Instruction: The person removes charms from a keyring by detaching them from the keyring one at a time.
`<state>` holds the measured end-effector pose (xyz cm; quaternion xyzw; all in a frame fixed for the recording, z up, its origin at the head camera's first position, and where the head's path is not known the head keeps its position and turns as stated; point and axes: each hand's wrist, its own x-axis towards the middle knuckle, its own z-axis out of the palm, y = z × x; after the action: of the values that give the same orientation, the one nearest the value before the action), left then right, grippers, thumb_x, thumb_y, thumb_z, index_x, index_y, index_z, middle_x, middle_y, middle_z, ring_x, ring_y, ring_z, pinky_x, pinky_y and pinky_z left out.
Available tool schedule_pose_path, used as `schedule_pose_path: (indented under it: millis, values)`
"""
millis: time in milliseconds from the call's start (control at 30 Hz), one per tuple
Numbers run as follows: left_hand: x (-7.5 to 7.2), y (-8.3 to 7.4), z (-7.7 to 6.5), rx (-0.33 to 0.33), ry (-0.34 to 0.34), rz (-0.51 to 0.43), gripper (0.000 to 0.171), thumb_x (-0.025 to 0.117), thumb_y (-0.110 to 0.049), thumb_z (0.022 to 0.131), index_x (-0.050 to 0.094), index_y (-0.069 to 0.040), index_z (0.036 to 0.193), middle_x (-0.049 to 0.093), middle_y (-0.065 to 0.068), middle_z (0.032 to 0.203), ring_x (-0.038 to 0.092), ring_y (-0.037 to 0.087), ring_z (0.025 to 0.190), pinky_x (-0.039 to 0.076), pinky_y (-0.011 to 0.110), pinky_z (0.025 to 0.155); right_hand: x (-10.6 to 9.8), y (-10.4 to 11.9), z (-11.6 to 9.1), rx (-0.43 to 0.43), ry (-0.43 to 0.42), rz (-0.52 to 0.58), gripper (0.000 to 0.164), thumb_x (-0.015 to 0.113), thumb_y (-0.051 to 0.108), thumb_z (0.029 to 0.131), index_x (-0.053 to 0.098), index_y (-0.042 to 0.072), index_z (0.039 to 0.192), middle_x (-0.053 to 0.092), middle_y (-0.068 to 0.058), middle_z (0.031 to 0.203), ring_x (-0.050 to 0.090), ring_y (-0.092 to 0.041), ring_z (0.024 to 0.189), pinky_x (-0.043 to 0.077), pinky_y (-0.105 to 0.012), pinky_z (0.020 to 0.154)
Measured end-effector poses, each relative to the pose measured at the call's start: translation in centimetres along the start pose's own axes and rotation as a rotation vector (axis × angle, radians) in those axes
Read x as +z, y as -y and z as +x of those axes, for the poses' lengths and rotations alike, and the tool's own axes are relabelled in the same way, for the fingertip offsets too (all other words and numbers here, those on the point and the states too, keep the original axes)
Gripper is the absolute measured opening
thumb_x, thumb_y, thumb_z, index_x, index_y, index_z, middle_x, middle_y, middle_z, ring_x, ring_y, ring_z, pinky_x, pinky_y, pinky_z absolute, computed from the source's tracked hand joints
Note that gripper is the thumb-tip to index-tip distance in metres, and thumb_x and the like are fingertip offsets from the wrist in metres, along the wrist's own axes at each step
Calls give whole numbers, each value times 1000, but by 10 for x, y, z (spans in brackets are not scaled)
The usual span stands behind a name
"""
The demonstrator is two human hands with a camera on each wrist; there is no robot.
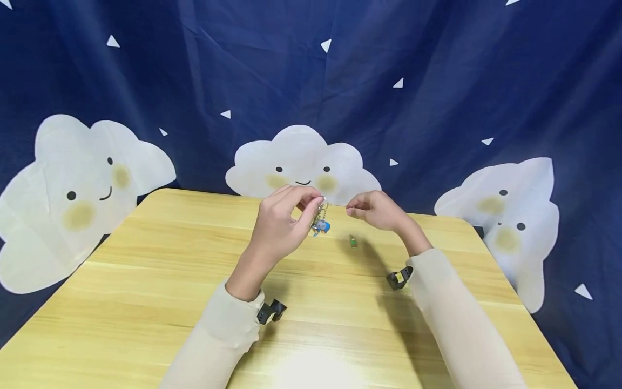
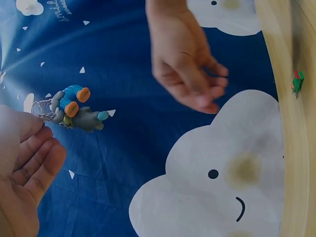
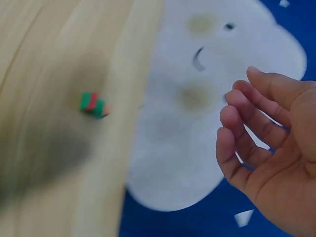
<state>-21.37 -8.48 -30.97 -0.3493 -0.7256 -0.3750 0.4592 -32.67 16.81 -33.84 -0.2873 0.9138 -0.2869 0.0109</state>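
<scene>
My left hand [image 1: 279,221] pinches a keyring between thumb and forefinger, above the table's far part. From its ring and short chains hang keychain charms [image 1: 321,226], small figures in grey and blue with orange feet. In the left wrist view the charms [image 2: 74,106] dangle clear of the fingertips. My right hand [image 1: 379,210] hovers to the right of the keyring, apart from it, fingers loosely bent. The right wrist view shows no object in the right hand [image 3: 276,133]. Below it, a small green and red charm [image 1: 353,241] lies on the table.
The pale wooden table [image 1: 160,281] ends just behind the hands. A dark blue curtain [image 1: 272,65] with smiling white clouds hangs behind it. Each wrist wears a small black camera, such as the left one [image 1: 271,312].
</scene>
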Motion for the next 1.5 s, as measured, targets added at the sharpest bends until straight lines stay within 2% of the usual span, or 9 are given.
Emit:
schedule_pose_path:
  millis: [300, 567, 833, 1033, 1267, 1500]
  values:
    - [0, -1, 0, -4, 13, -3, 4, 71, -5, 95, 72, -1, 96, 70, 5, 81, 62, 16, 72, 54, 30, 64, -11, 48, -33, -131, -96, 2, 16, 70, 20, 99, 76, 10, 109, 75, -1, 91, 67, -14, 82, 56, -37, 77]
    - [1, 0, -1, -1, 10, -10, 7, 69, -7, 96, 72, -1, 95, 70, 5, 80, 62, 15, 72, 54, 30, 64, -7, 77, -55, -308, -195, 8, 14, 69, 18, 100, 76, 10, 109, 72, 6, 90, 64, -8, 80, 56, -31, 75]
    - [2, -2, -1, 7, 14, -17, 4, 71, -4, 94, 72, 0, 96, 71, 6, 81, 63, 16, 72, 54, 29, 65, 6, 98, -68, -447, -381, 70, 12, 74, 10, 94, 76, 9, 106, 72, 6, 93, 63, -7, 79, 54, -27, 71]
    - [4, -4, -1, 25, 9, -21, 5, 70, -5, 95, 72, 0, 95, 71, 6, 81, 63, 17, 72, 54, 28, 65, 20, 106, -66, -571, -543, 103, 17, 78, -1, 86, 74, 4, 102, 68, 2, 83, 61, -12, 75, 52, -26, 68]
    - [6, -5, -1, 21, 6, -28, 4, 70, -4, 95, 72, 0, 95, 70, 6, 81, 63, 17, 72, 55, 28, 64, 30, 110, -64, -564, -649, 130, 13, 77, -4, 86, 74, 3, 96, 66, 1, 77, 59, -12, 70, 51, -27, 65]
    - [6, -6, 0, -2, 41, -28, 4, 72, -5, 94, 72, -1, 95, 71, 5, 81, 64, 16, 74, 55, 28, 66, 34, 109, -64, -562, -726, 102, 8, 73, -2, 88, 74, 4, 93, 63, -1, 74, 58, -14, 70, 50, -25, 67]
